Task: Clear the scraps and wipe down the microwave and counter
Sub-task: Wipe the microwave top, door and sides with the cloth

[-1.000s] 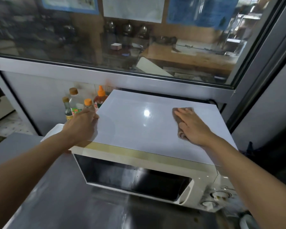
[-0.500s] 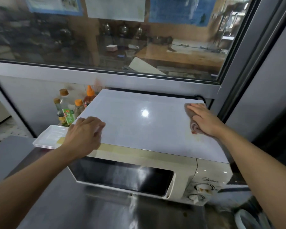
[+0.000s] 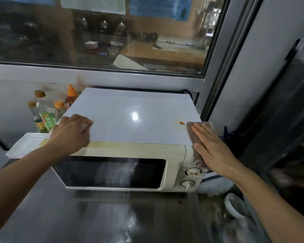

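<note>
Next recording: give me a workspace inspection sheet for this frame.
Surface: steel counter, glossy, specks near the front right.
Job's things: microwave, door closed; brown cloth draped over its top right edge.
Clutter: sauce bottles and white tray left of it; white bowl at right.
Hands: left hand rests on the top's front left; right hand presses the cloth flat.
Cables: dark cord behind the microwave.
Surroundings: window behind.

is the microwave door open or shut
Shut: the dark door sits flush with the microwave front, beside the knob panel.
</note>
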Demonstrator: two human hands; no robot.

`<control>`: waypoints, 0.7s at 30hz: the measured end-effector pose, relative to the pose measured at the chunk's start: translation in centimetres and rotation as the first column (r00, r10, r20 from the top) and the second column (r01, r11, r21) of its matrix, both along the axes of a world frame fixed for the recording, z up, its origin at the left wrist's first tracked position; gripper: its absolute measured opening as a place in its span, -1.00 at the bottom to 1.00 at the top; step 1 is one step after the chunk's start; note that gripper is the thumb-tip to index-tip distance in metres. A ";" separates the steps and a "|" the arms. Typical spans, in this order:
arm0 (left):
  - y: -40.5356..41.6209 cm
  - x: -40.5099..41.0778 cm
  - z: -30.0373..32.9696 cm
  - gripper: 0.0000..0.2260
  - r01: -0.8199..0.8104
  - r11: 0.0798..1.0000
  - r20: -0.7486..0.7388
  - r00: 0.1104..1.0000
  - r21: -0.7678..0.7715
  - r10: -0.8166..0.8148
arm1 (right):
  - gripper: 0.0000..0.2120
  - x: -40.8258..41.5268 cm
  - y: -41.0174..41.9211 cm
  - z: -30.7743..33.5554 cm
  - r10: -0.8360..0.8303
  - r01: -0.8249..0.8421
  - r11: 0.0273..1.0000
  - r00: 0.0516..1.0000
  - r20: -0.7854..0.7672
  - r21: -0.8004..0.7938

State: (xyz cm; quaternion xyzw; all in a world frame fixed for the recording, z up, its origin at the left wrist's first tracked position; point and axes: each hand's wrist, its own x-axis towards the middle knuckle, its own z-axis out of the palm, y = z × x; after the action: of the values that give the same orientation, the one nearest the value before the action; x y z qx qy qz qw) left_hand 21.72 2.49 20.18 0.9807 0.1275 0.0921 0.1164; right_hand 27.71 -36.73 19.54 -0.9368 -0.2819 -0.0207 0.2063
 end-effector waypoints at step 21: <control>4.3 -4.1 -0.6 -0.68 0.051 0.992 0.090 0.995 -0.114 -0.041 | -0.30 -4.8 23.4 -1.2 0.228 -0.158 0.943 0.948 0.223 -0.293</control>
State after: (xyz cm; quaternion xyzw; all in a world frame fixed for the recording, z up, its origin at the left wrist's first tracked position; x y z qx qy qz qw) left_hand 17.63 6.76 19.60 0.9699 0.1046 0.1248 0.1810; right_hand 22.93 -13.32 18.30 -0.9132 -0.3974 -0.0809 0.0394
